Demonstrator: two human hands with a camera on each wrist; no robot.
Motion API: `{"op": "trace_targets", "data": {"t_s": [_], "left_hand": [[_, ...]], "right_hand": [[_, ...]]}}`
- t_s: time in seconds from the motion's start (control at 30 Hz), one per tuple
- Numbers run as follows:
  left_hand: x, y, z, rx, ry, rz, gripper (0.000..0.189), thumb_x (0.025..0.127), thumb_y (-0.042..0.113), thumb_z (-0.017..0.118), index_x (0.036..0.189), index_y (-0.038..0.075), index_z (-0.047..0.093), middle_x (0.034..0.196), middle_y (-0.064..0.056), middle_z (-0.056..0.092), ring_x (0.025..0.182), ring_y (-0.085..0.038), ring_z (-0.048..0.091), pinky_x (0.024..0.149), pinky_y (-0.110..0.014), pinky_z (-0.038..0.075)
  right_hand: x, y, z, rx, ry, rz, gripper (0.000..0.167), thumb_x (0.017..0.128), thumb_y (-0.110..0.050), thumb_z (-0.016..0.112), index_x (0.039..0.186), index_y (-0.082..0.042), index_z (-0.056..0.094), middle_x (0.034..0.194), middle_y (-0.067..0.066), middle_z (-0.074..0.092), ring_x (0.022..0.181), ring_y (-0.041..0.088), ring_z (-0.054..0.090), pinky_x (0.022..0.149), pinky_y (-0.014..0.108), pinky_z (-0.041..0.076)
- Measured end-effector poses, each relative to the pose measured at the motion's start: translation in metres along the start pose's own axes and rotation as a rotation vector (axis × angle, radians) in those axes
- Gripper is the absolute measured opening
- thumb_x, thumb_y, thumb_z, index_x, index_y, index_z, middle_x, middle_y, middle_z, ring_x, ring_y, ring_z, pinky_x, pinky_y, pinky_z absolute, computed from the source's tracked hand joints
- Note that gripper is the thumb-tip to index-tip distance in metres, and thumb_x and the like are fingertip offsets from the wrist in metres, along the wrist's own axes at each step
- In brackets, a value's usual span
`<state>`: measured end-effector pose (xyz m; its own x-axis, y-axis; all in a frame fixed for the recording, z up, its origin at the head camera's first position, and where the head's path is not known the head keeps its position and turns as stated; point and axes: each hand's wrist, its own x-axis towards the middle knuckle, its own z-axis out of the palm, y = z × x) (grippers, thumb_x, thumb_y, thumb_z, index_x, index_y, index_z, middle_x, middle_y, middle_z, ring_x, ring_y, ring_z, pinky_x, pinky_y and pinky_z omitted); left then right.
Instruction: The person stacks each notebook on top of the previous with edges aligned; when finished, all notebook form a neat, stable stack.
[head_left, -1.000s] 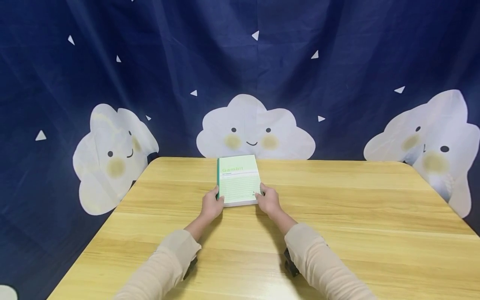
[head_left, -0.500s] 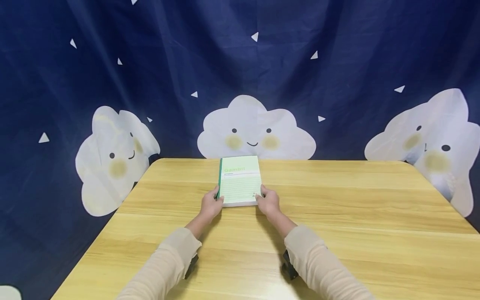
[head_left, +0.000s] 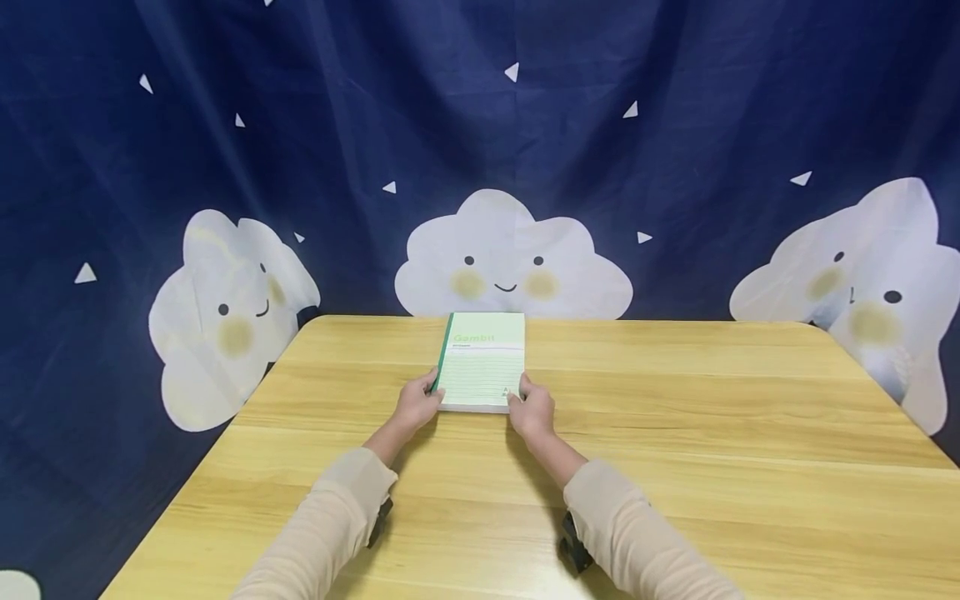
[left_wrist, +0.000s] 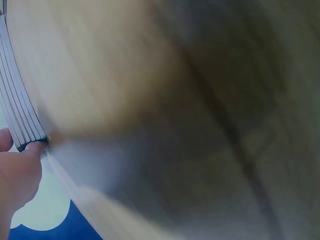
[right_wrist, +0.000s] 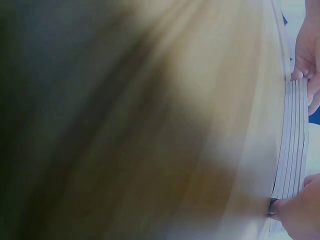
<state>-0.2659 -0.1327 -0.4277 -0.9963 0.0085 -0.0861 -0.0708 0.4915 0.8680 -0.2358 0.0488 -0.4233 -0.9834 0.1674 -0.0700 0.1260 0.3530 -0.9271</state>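
Note:
A stack of several notebooks (head_left: 483, 371) is at the table's far side in the head view. Its top cover is pale green with lines and a dark green spine on the left. My left hand (head_left: 417, 404) grips the near left corner, thumb on top. At the near right corner, my right hand (head_left: 533, 410) holds the stack the same way. Stacked page edges (left_wrist: 17, 95) show in the left wrist view, pinched between the left thumb and fingers. In the right wrist view, both hands flank the layered edges (right_wrist: 292, 140). The fingers underneath are mostly hidden.
The wooden table (head_left: 720, 417) stretches out on both sides, with rounded far corners. Behind it hangs a dark blue curtain (head_left: 337, 125) with white clouds and small triangles. Dark wrist devices (head_left: 576, 546) hang below the beige sleeves (head_left: 622, 517).
The notebook stack has turned slightly clockwise, its far end shifting right, and now lies straighter to the table's far edge. Both hands keep their grip and have moved slightly with it.

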Motion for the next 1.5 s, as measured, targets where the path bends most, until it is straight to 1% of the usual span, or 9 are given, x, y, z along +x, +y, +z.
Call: {"op": "trace_targets", "data": {"t_s": [0.3,0.37,0.47,0.53,0.67,0.77,0.87,1.17,1.5], "left_hand": [[0.0,-0.001,0.001,0.009,0.01,0.037,0.05,0.092,0.001,0.048,0.14,-0.004,0.033,0.144,-0.022,0.035,0.136,-0.034,0.031,0.11,-0.043,0.03],[-0.001,-0.002,0.0,0.034,0.019,0.056,0.049,0.092,0.001,0.047,0.139,-0.005,0.033,0.143,-0.023,0.035,0.135,-0.035,0.032,0.109,-0.043,0.031],[-0.003,-0.001,0.0,0.078,0.036,0.085,0.048,0.093,0.005,0.046,0.139,-0.006,0.034,0.143,-0.024,0.035,0.134,-0.036,0.033,0.109,-0.044,0.031],[-0.005,0.004,-0.001,0.107,0.062,0.117,0.048,0.094,0.007,0.045,0.139,-0.007,0.034,0.129,-0.03,0.049,0.116,-0.036,0.054,0.098,-0.043,0.045],[-0.008,0.022,-0.005,0.156,0.157,0.213,0.049,0.095,0.013,0.045,0.14,-0.004,0.034,0.129,-0.029,0.05,0.101,-0.035,0.06,0.098,-0.043,0.044],[-0.009,0.037,-0.01,0.234,0.21,0.306,0.051,0.095,0.018,0.045,0.141,-0.001,0.033,0.148,-0.021,0.032,0.131,-0.035,0.04,0.113,-0.048,0.025],[-0.011,0.049,-0.012,0.309,0.232,0.413,0.052,0.095,0.022,0.046,0.141,0.001,0.034,0.15,-0.019,0.027,0.14,-0.036,0.023,0.114,-0.053,0.018],[-0.027,0.063,0.014,0.585,0.156,0.621,0.063,0.092,0.037,0.047,0.144,0.006,0.031,0.153,-0.021,0.015,0.141,-0.04,0.014,0.11,-0.064,0.01],[-0.037,0.055,0.047,0.912,-0.002,0.577,0.08,0.086,0.062,0.042,0.147,0.013,0.026,0.155,-0.022,0.003,0.142,-0.042,-0.002,0.106,-0.07,0.003]], "right_hand": [[0.001,0.003,0.0,-0.028,0.002,-0.032,0.05,0.091,-0.004,0.052,0.136,0.007,0.035,0.143,0.02,0.035,0.133,0.036,0.034,0.105,0.041,0.034],[0.0,0.003,-0.002,-0.058,-0.019,-0.056,0.05,0.091,-0.005,0.052,0.136,0.008,0.034,0.141,0.022,0.036,0.128,0.036,0.042,0.098,0.036,0.046],[0.001,0.002,-0.009,-0.091,-0.052,-0.084,0.048,0.092,-0.007,0.052,0.135,0.008,0.039,0.126,0.029,0.052,0.085,0.023,0.065,0.061,0.023,0.053],[0.003,-0.001,-0.018,-0.065,-0.06,-0.099,0.05,0.092,-0.008,0.052,0.137,0.006,0.037,0.124,0.031,0.053,0.054,0.013,0.053,0.043,0.02,0.04],[0.009,-0.011,-0.048,-0.07,-0.014,-0.188,0.055,0.092,-0.011,0.051,0.142,0.001,0.031,0.136,0.027,0.045,0.038,0.006,0.032,0.043,0.02,0.045],[0.013,-0.019,-0.076,-0.174,0.036,-0.322,0.051,0.093,-0.015,0.051,0.139,0.002,0.037,0.142,0.023,0.04,0.069,0.021,0.063,0.082,0.034,0.054],[0.015,-0.022,-0.102,-0.277,0.071,-0.461,0.049,0.094,-0.018,0.052,0.136,0.005,0.042,0.14,0.023,0.042,0.121,0.038,0.049,0.112,0.047,0.027],[0.005,0.001,-0.159,-0.644,0.084,-0.589,0.057,0.093,-0.029,0.05,0.138,0.004,0.037,0.145,0.027,0.031,0.134,0.045,0.021,0.105,0.065,0.014],[-0.011,0.045,-0.192,-0.869,-0.094,-0.44,0.092,0.085,-0.062,0.048,0.147,-0.001,0.019,0.152,0.028,0.006,0.141,0.043,-0.01,0.105,0.068,-0.009]]}}
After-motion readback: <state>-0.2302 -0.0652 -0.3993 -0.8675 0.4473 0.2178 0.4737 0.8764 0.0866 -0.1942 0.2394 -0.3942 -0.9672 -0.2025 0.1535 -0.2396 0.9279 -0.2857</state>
